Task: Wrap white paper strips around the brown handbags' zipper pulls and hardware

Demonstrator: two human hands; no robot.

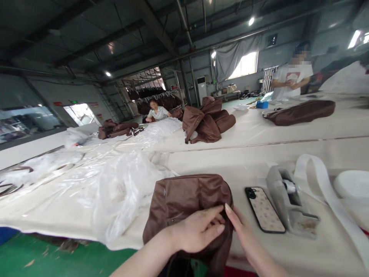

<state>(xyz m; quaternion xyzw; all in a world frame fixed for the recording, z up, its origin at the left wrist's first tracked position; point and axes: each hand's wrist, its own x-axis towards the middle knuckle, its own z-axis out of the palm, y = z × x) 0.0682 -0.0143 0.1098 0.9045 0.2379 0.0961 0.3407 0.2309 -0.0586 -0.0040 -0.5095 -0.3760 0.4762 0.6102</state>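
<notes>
A brown bag with a zipped edge and a front seam lies at the near side of the table, tilted toward me. My left hand rests across its front, fingers curled at the right edge. On that same side my right hand grips the edge, its thumb on top and its other fingers mostly hidden. The two hands' fingertips almost meet there. To the right of the bag lies a phone in a patterned case, and beside it stands a grey tape dispenser.
Crumpled clear plastic bags lie to the left. A white strap curls at the right. Farther back are a pile of brown bags, a long brown bag and a blue box. Two people are across the table.
</notes>
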